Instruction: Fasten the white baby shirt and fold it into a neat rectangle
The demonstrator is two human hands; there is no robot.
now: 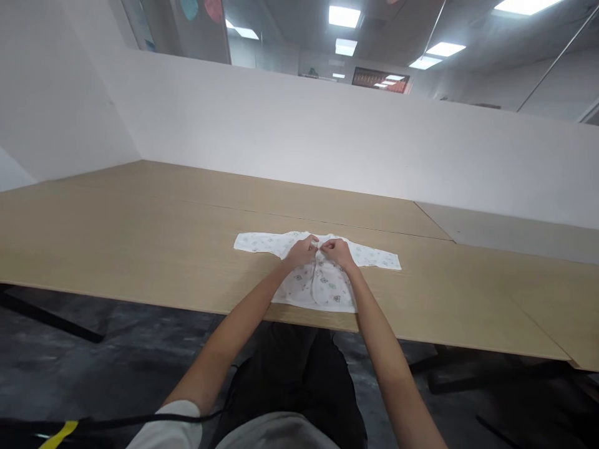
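Observation:
A small white baby shirt with a scattered print lies spread flat, its sleeves stretched out to both sides and its hem near the table's front edge. A front opening runs down its middle. At the upper end of that opening, just below the neckline, my left hand pinches the fabric with closed fingers. My right hand is pinched on the opposite edge, its fingertips almost meeting those of the left. Whatever small fastening may be between the fingertips is too small to make out.
The light wooden table has seams between its panels. A white wall rises behind it, with glass panes above. Black table legs stand below, and a black cable crosses near my left sleeve.

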